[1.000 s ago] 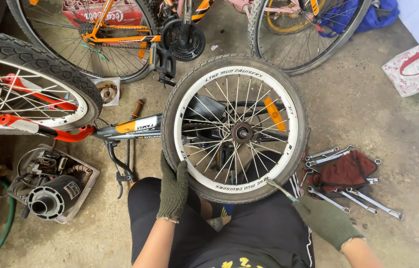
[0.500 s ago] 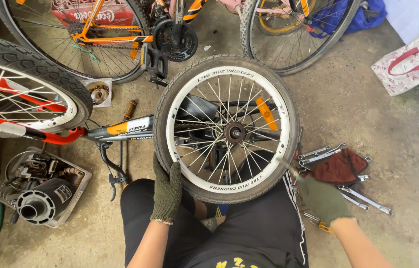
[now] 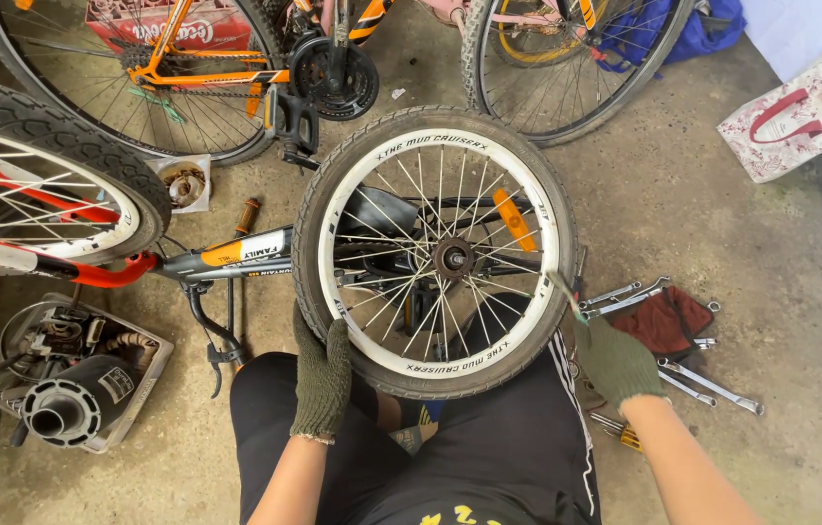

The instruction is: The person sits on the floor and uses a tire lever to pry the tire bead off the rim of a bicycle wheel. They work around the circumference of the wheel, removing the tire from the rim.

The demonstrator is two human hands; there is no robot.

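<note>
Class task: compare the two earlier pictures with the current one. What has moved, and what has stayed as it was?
The right hand has moved up from beside the spanners to the tyre's right edge, pressing a thin metal tool against the small wheel. The left hand stays gripping the tyre's lower left. The wheel, the spanners and the red cloth lie as before.

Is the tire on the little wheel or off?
On. The black tire wraps all round the white rim.
</note>
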